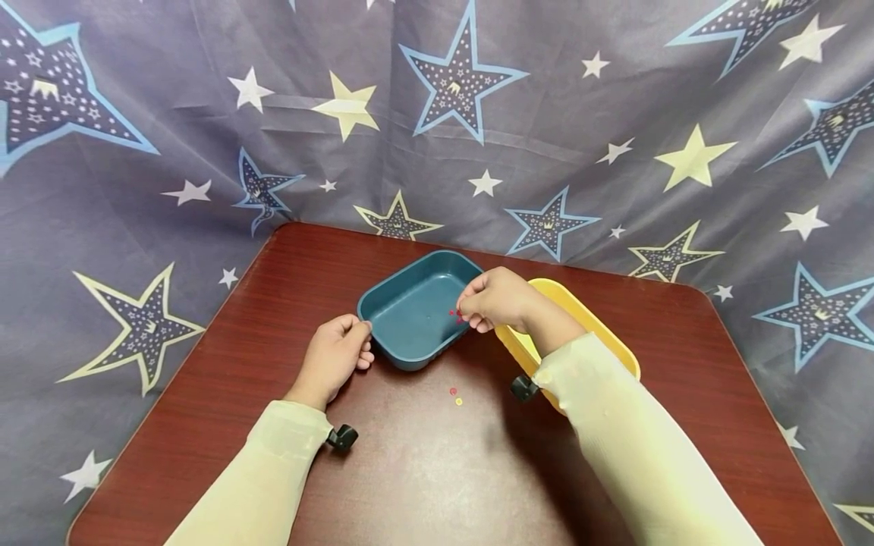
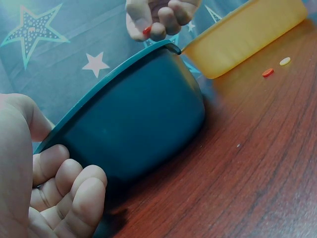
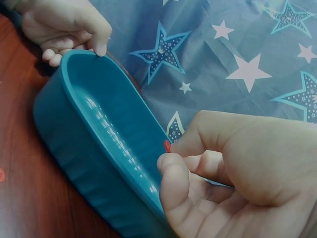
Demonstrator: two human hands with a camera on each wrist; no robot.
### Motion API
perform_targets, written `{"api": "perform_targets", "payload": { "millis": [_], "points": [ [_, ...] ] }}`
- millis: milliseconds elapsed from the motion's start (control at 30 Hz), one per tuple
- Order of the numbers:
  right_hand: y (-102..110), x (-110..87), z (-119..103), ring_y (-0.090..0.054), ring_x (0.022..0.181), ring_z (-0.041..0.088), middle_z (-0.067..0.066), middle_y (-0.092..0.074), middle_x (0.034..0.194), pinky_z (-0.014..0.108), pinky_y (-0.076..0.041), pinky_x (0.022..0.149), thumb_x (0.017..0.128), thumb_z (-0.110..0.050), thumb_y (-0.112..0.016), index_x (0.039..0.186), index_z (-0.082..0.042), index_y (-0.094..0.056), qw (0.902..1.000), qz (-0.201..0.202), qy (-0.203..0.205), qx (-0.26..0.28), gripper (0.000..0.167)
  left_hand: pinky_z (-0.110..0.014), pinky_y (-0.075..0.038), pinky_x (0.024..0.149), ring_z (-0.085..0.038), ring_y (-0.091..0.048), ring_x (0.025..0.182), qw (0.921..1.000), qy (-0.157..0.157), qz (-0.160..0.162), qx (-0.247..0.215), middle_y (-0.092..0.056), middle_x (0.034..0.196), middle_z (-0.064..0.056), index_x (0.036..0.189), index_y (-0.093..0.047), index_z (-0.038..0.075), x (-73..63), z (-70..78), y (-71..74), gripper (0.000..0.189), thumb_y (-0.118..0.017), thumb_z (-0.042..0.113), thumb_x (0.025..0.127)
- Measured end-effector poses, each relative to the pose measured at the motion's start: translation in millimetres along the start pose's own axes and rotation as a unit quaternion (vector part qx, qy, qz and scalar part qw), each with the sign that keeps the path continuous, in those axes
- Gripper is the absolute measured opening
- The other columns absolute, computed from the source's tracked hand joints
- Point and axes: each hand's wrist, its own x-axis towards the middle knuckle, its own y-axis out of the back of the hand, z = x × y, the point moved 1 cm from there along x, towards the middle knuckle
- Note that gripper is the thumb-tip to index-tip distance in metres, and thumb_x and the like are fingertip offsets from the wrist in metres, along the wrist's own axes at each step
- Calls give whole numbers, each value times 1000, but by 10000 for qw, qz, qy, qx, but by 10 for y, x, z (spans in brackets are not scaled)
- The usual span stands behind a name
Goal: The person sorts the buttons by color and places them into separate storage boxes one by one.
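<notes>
My left hand (image 1: 332, 355) grips the rim of a dark teal plastic bin (image 1: 403, 353) at its left end, thumb on the rim and fingers against the outer wall. At the opposite end of the bin, my right hand (image 1: 497, 299) is held over the rim. Between its thumb and index finger it pinches a small red button (image 3: 167, 146). In the head view, several red specks show by these fingertips, over the bin's inside. On the table in front of the bin lie a red button (image 1: 453, 391) and a yellow button (image 1: 459, 402), close together.
A yellow bin (image 1: 617, 349) stands right of the teal one, partly hidden by my right wrist and sleeve. Both bins rest on a reddish-brown wooden table (image 1: 410, 478). Behind the table hangs a grey curtain (image 1: 437, 167) printed with stars.
</notes>
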Motion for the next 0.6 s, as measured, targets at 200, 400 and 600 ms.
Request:
{"api": "perform_targets", "payload": {
  "millis": [200,400,600],
  "points": [
    [-2,115,-26,-66,65,13,6,-71,79,22,-63,63,99,-3,-72,107,8,-77,9997,103,-154,155,15,-30,-68,61,-17,-72,63,10000,1,9,-1,-65,80,-7,87,-63,3,3,-7,5,35,-63,28,111],
    [-3,201,18,-65,65,12,5,-70,77,21,-62,63,98,-3,-71,104,7,-75,9994,158,-240,211,13,-30,-67,60,-18,-72,63,10000,5,0,-46,-65,80,-7,86,-63,3,6,-3,-9,35,-63,27,111],
    [-17,234,9,-65,66,13,4,-69,76,21,-62,63,97,-2,-72,105,9,-74,9991,268,-269,208,13,-30,-68,61,-17,-72,63,10000,9,-16,-38,-65,80,-7,87,-63,3,12,-11,4,35,-64,28,110]
  ]
}}
